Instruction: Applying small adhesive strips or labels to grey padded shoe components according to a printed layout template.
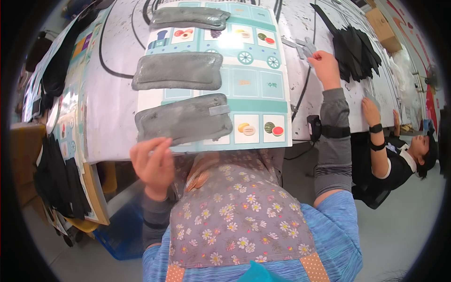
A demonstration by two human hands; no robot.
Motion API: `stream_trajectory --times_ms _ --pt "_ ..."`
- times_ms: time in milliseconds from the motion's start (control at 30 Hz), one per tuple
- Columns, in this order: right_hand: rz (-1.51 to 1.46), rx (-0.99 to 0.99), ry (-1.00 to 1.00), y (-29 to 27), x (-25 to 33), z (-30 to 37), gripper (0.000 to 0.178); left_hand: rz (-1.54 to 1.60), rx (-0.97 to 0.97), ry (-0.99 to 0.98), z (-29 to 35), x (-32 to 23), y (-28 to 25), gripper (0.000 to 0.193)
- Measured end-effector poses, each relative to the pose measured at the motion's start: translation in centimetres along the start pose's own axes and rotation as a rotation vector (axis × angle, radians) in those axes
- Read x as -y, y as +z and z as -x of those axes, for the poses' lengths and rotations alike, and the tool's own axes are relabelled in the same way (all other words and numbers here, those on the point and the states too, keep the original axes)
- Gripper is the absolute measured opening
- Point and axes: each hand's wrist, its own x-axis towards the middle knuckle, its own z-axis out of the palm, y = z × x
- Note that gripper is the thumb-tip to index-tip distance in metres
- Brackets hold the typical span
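Observation:
In front of me on the table lies a printed board (253, 96) with fruit pictures and a train drawing. Three flat grey pads rest on its left part: a far pad (190, 18), a middle pad (178, 70) and a near pad (181, 123). A short light-grey strip (219, 110) lies across the near pad's right end. My left hand (152, 164) is closed in a pinch by that pad's lower edge; what it holds, if anything, is hidden. To the right of the board, my right hand (325, 68) pinches one of several small grey strips (307, 48).
A bundle of black straps (357, 51) lies on the right, below a cardboard box (383, 29). Another person (399, 155) works at the right. Black cables cross the white table (112, 113). More black strips (61, 174) hang at left above a blue crate (120, 239).

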Motion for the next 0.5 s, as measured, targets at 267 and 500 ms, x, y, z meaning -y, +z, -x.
stream_trajectory --times_ms 267,500 --pt "-0.098 0.178 0.003 -0.7 1.3 0.7 0.031 -0.082 -0.240 -0.254 2.0 5.8 -2.1 0.013" --pt "-0.020 0.079 0.149 -1.0 -1.5 -0.2 0.029 0.015 -0.377 -0.314 0.9 9.2 -1.7 0.011"
